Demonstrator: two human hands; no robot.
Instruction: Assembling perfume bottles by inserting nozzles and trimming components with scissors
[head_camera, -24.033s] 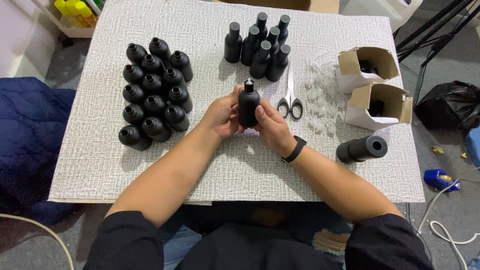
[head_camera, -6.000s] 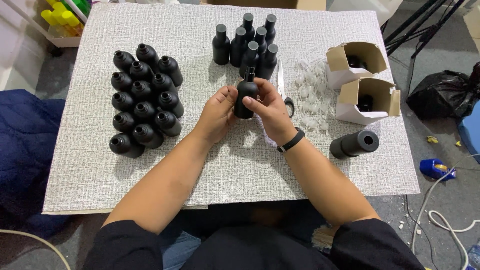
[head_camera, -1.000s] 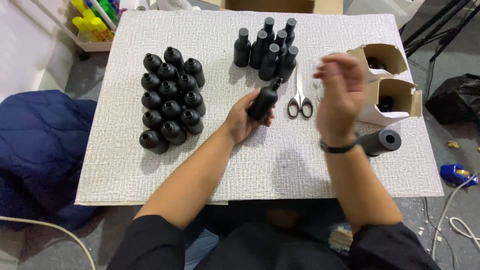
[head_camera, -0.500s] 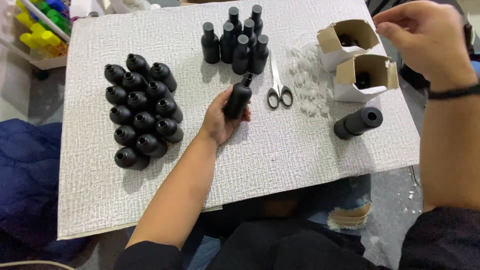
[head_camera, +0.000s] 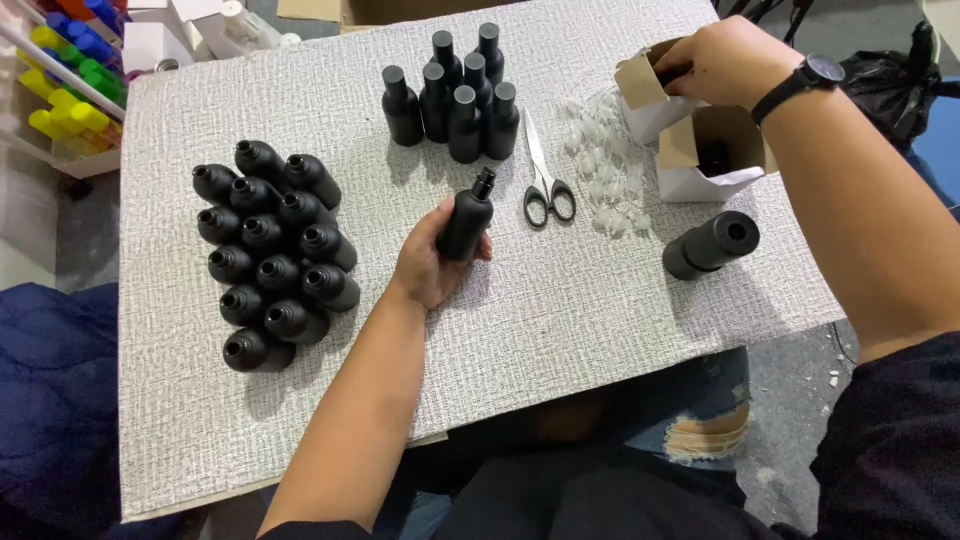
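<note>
My left hand (head_camera: 432, 262) grips a matt black bottle (head_camera: 467, 217) with an open neck, tilted over the middle of the grey textured table (head_camera: 560, 300). At the far right, my right hand (head_camera: 728, 58), with a black watch on its wrist, reaches into an open white cardboard box (head_camera: 646, 92); its fingertips are hidden inside. To the left lie several uncapped black bottles (head_camera: 272, 262) packed on their sides. At the back stand several capped black bottles (head_camera: 452, 92).
Scissors (head_camera: 543, 172) lie beside a scatter of clear plastic pieces (head_camera: 600, 150). A second open box (head_camera: 712, 155) and a black bottle on its side (head_camera: 712, 243) sit at the right. Coloured items on a shelf (head_camera: 60, 70) are at the far left, and a blue cloth (head_camera: 50, 400) is below.
My right hand has let go of the bottle and moved right, down into the open box. My left hand keeps holding the bottle.
</note>
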